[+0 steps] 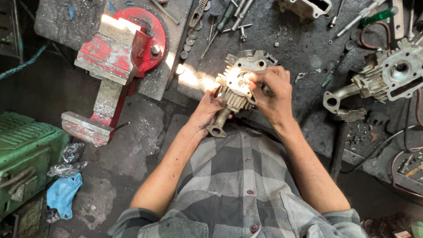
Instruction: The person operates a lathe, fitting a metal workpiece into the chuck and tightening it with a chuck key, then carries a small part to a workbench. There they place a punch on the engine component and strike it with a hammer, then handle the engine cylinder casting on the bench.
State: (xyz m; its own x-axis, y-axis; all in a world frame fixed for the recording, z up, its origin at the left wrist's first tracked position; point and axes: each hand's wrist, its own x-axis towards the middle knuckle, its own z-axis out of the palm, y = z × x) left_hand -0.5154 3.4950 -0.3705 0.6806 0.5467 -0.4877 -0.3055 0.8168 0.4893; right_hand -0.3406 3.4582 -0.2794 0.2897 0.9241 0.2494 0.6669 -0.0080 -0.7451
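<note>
Left hand (207, 110) grips the finned engine cylinder head (234, 87) from below; right hand (274, 91) fingers pinch its top.

grimy dark workbench (69, 4) | stained concrete floor (106, 187) | sunlight patch (195, 77)

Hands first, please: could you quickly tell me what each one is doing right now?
Left hand: closed around the finned engine cylinder head, gripping it from below.
Right hand: fingers pinched on top of the head; what they hold cannot be told.
</note>
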